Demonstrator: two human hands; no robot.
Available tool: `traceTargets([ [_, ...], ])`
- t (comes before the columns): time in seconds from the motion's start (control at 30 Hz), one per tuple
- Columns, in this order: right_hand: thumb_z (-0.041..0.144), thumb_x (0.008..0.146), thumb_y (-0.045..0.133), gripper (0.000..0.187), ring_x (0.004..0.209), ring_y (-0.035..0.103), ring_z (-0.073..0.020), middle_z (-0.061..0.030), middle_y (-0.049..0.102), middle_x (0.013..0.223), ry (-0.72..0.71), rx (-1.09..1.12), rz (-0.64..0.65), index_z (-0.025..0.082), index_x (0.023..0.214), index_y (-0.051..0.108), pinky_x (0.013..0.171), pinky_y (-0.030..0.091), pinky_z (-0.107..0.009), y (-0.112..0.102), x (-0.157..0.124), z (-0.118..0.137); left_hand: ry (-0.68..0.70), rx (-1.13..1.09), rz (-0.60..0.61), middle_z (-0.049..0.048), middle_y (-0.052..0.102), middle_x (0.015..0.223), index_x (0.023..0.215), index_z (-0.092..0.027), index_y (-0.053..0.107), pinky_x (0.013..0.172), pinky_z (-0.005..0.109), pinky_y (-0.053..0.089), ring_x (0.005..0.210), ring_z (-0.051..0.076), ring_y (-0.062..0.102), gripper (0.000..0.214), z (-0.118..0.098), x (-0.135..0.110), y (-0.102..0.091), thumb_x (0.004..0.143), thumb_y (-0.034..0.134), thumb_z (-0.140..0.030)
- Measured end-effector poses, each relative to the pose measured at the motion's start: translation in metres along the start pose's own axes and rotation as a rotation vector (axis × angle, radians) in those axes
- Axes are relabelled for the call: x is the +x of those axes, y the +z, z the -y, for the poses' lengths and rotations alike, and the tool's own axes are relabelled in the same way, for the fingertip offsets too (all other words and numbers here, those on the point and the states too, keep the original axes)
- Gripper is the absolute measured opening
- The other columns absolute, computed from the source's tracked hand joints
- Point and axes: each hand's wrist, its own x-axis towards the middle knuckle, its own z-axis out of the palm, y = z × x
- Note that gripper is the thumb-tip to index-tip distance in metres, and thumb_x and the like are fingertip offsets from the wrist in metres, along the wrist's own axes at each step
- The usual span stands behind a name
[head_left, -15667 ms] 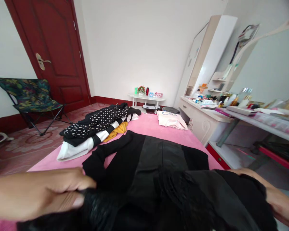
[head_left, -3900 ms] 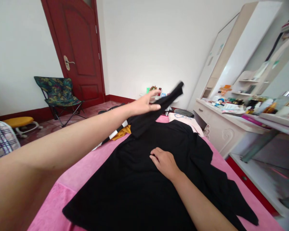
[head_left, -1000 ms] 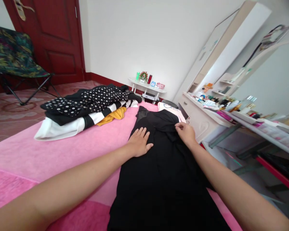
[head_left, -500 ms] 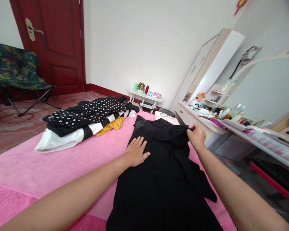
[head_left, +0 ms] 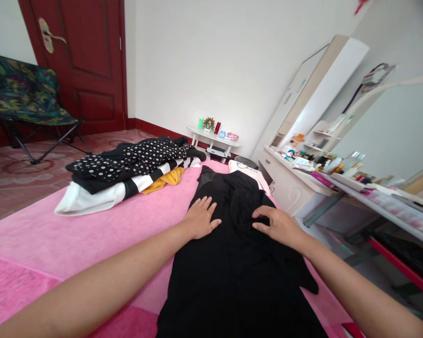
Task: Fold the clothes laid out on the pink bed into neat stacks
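A long black garment (head_left: 229, 277) lies spread on the pink bed cover (head_left: 127, 244), its upper right part folded inward and rumpled. My left hand (head_left: 199, 218) rests flat on its left side, fingers spread. Over the rumpled right part is my right hand (head_left: 277, 225), thumb and fingers apart with no cloth between them; whether the fingertips touch the fabric I cannot tell. A dark sleeve end sticks out at the right, beneath my right forearm.
Left of the garment sits a pile of clothes, with a black dotted garment (head_left: 137, 157) on top. A pale printed cloth (head_left: 248, 169) lies beyond. A cluttered dressing table (head_left: 296, 176) borders the bed's right side; a folding chair (head_left: 31, 103) stands near the door.
My right hand has let go of the garment's right edge and moved left and down over the cloth. That edge now lies folded inward. My left hand stays in place.
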Motion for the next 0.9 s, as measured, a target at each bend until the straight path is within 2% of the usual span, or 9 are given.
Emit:
traceTargets([
  [0.1,0.039,0.067,0.071,0.037,0.095,0.06,-0.0208,-0.0066,0.062,0.108,-0.01,0.033,0.1,0.02,0.098,0.064,0.085,0.046,-0.031,0.008,-0.003,-0.013,-0.001,-0.004,0.005,0.0154,0.023,0.151,0.142,-0.01,0.035,0.113,0.044,0.014,0.14,0.03,0.017,0.07,0.0,0.001,-0.001,0.09,0.028,-0.057],
  [0.17,0.036,0.063,0.075,0.041,0.103,0.057,-0.0228,-0.0083,0.057,0.118,-0.075,-0.013,0.078,0.02,0.099,0.064,0.089,0.043,-0.032,0.016,-0.008,-0.01,-0.004,-0.004,0.009,0.0155,0.023,0.151,0.142,-0.01,0.034,0.113,0.044,0.014,0.14,0.03,0.017,0.07,0.001,0.002,-0.001,0.09,0.028,-0.057],
  [0.27,0.032,0.071,0.067,0.024,0.097,0.058,-0.0222,-0.0072,0.061,0.108,-0.064,-0.012,-0.028,0.02,0.091,0.065,0.087,0.043,-0.033,0.022,-0.011,-0.007,-0.003,-0.005,0.006,0.0152,0.023,0.151,0.142,-0.01,0.034,0.113,0.044,0.014,0.14,0.03,0.017,0.07,0.002,0.002,0.001,0.09,0.028,-0.057],
  [0.33,0.036,0.078,0.058,0.018,0.078,0.06,-0.0188,-0.0041,0.064,0.084,0.08,0.143,-0.132,0.019,0.08,0.063,0.075,0.045,-0.031,0.021,-0.009,-0.018,0.002,-0.008,-0.004,0.0151,0.024,0.151,0.142,-0.011,0.035,0.113,0.044,0.014,0.14,0.03,0.017,0.071,0.002,0.003,0.003,0.09,0.028,-0.058],
  [0.43,0.047,0.079,0.051,0.031,0.055,0.054,-0.0149,0.0004,0.056,0.057,0.457,0.54,-0.292,0.018,0.071,0.056,0.056,0.043,-0.026,0.019,-0.006,-0.047,0.008,-0.009,-0.011,0.0152,0.024,0.15,0.142,-0.011,0.035,0.113,0.044,0.014,0.139,0.03,0.018,0.071,0.003,0.003,0.005,0.09,0.028,-0.058],
  [0.53,0.052,0.077,0.054,0.036,0.046,0.049,-0.0124,0.0023,0.053,0.053,0.751,0.745,-0.287,0.016,0.08,0.056,0.047,0.04,-0.024,0.02,-0.013,-0.07,0.004,-0.008,-0.012,0.0153,0.024,0.15,0.141,-0.011,0.036,0.113,0.044,0.014,0.139,0.03,0.018,0.07,0.003,0.002,0.004,0.09,0.028,-0.058],
  [0.6,0.055,0.077,0.053,0.041,0.048,0.052,-0.0121,-0.0002,0.058,0.06,0.782,0.75,-0.278,0.016,0.088,0.057,0.047,0.04,-0.023,0.021,-0.022,-0.075,-0.002,-0.003,-0.006,0.0153,0.024,0.15,0.142,-0.011,0.036,0.113,0.044,0.015,0.139,0.03,0.018,0.07,0.002,0.002,0.003,0.09,0.028,-0.058],
  [0.7,0.064,0.08,0.042,0.053,0.061,0.06,-0.0158,-0.0078,0.066,0.08,0.729,0.673,-0.29,0.016,0.096,0.058,0.053,0.046,-0.026,0.019,-0.039,-0.07,-0.006,0.01,0.006,0.0148,0.024,0.15,0.142,-0.011,0.035,0.113,0.043,0.014,0.139,0.029,0.019,0.07,0.001,0.002,0.001,0.09,0.028,-0.057],
  [0.9,0.061,0.073,0.052,0.045,0.08,0.062,-0.0246,-0.0105,0.066,0.096,0.61,-0.055,-0.137,0.019,0.085,0.064,0.07,0.044,-0.034,0.02,-0.051,-0.047,-0.017,0.025,0.019,0.0141,0.023,0.151,0.142,-0.011,0.035,0.113,0.043,0.014,0.139,0.029,0.018,0.069,-0.002,0.001,-0.002,0.091,0.027,-0.056],
])
